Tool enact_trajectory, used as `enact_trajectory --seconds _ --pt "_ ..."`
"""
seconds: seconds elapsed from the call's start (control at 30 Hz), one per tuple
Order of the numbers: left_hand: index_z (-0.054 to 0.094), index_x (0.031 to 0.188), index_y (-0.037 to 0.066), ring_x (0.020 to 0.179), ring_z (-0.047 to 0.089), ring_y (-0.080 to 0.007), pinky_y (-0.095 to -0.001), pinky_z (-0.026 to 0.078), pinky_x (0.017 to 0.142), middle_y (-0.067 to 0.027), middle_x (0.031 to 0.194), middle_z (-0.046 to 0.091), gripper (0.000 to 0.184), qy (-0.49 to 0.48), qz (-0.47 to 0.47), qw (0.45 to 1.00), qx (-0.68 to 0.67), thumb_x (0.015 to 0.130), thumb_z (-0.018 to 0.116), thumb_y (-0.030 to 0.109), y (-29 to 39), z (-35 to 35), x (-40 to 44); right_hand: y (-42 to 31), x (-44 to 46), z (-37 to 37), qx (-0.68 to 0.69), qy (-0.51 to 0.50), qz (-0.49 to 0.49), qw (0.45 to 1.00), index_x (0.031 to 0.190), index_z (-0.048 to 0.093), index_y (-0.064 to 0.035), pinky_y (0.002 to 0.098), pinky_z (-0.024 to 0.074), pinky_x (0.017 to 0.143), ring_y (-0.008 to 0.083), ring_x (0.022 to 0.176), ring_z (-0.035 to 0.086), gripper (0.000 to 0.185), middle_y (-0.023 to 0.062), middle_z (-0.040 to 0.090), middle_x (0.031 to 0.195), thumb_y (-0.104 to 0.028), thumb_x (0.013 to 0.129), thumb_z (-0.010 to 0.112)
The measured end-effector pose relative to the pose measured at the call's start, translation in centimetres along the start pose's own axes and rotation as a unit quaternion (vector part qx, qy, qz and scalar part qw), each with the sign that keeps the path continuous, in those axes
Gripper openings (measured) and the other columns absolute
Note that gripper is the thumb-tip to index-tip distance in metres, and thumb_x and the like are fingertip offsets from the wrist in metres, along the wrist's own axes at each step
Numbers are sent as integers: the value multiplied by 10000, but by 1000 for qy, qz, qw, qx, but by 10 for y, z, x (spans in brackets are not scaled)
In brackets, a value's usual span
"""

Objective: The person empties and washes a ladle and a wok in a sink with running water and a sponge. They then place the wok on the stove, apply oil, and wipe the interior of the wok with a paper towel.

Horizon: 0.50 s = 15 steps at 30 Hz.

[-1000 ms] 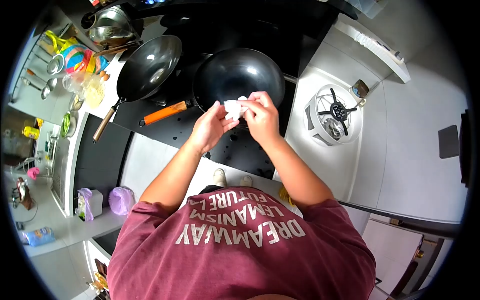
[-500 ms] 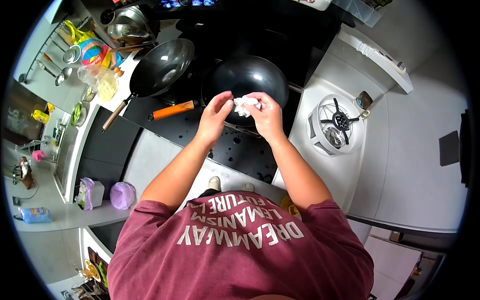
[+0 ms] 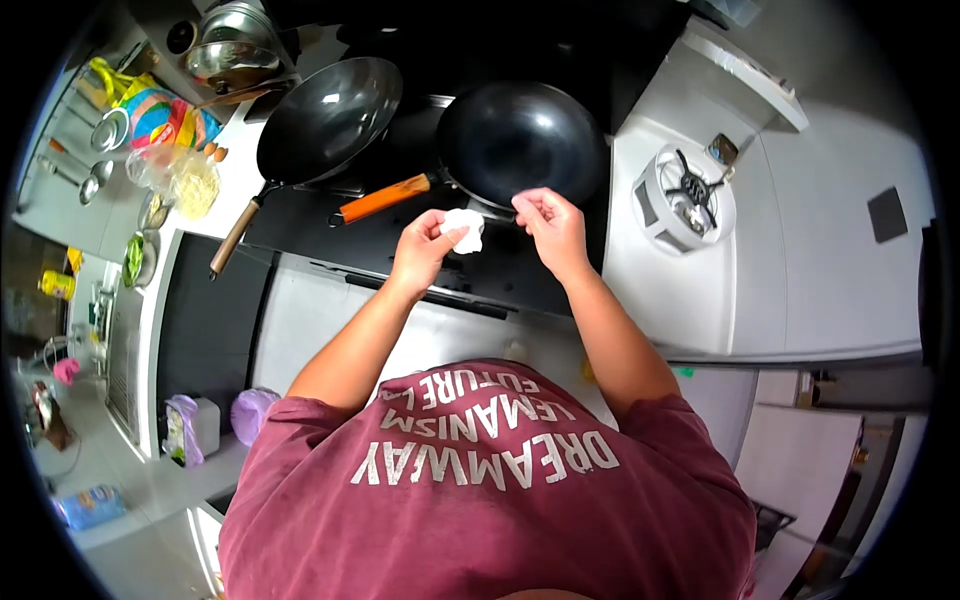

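Between the fingertips of my left hand (image 3: 420,252), which is closed, is a crumpled white paper tissue (image 3: 465,229). The tissue is held over the black stove edge, short of a black wok (image 3: 522,145) with an orange handle (image 3: 385,199). My right hand (image 3: 553,232) is at the near rim of that wok, its thumb and fingers drawn together in a pinch. Whether anything small is inside the pinch is hidden, and so is whether the fingers touch the rim. To the left lies a second dark wok (image 3: 325,125) with a wooden handle (image 3: 235,238).
A white burner ring with a black pan support (image 3: 690,197) stands on the right counter (image 3: 665,305). On the left counter are a bag of pale noodles (image 3: 195,188), brown eggs (image 3: 215,152) and steel bowls (image 3: 232,55). Purple-lined bins (image 3: 200,425) sit lower left.
The tissue has gone from between both hands to my left hand alone. My hands have moved apart, the left lower, the right to the right. The camera view has shifted.
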<state>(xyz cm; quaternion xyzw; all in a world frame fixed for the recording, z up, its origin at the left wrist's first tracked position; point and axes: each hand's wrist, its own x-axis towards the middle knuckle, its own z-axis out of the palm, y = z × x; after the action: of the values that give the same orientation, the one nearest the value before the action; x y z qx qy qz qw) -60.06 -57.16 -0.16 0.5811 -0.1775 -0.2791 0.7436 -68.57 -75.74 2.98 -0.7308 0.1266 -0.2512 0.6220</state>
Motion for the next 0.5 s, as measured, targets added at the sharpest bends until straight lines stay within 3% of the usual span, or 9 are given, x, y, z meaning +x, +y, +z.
enact_trajectory --seconds 0.07,0.13,0.2,0.27,0.3,0.4,0.43,0.5 --pt "576 935 41 792 605 -78 -213 473 719 -32 884 658 107 -6 -31 1000 -2 885 653 95 -14 -26 -13 -6 -25 25 -134 3 64 989 718 630 1 241 402 511 63 523 488 251 34 547 552 -197 865 680" --pt "581 930 11 747 580 -57 -196 454 672 -23 849 650 128 -27 -37 998 35 865 671 75 -41 -55 -18 28 -54 62 -112 61 13 992 680 595 15 263 374 481 79 482 444 311 53 509 522 -219 871 670" --pt "583 924 27 668 508 -26 -183 390 576 20 793 609 130 -26 -60 997 36 874 670 110 -61 -70 -26 45 -89 88 -95 87 75 989 737 599 20 266 384 508 90 515 430 232 64 525 570 -163 863 666" --pt "590 928 32 681 520 -31 -187 395 588 19 805 615 126 -44 -114 991 57 875 669 115 -76 -82 -38 76 -124 107 -78 108 112 985 866 619 -1 266 385 521 90 527 427 113 50 543 588 -113 874 637" --pt "602 961 27 708 536 -45 -199 409 617 11 829 625 141 -47 -132 989 39 875 668 116 -84 -83 -47 74 -144 107 -110 90 178 974 1004 620 -44 277 442 588 110 593 510 142 48 600 677 -60 864 606" --pt "609 1001 16 734 547 -59 -211 419 648 -6 852 635 169 -101 -182 974 87 878 664 116 -106 -92 -70 142 -194 116 -200 97 76 972 1076 614 -85 295 491 697 153 726 600 245 67 639 794 -39 836 598" --pt "610 1032 4 764 571 -77 -224 441 685 -23 882 652 192 -124 -192 970 83 882 657 113 -120 -97 -73 151 -203 118 -185 95 154 966 1058 628 -82 321 500 805 195 890 628 258 82 656 965 -48 802 615" --pt "610 1040 0 782 586 -87 -228 454 706 -32 900 660 196 -107 -213 967 84 885 652 112 -150 -108 -84 187 -214 125 -128 137 249 950 1062 625 -70 328 495 818 192 934 620 262 91 649 1029 -79 801 640"
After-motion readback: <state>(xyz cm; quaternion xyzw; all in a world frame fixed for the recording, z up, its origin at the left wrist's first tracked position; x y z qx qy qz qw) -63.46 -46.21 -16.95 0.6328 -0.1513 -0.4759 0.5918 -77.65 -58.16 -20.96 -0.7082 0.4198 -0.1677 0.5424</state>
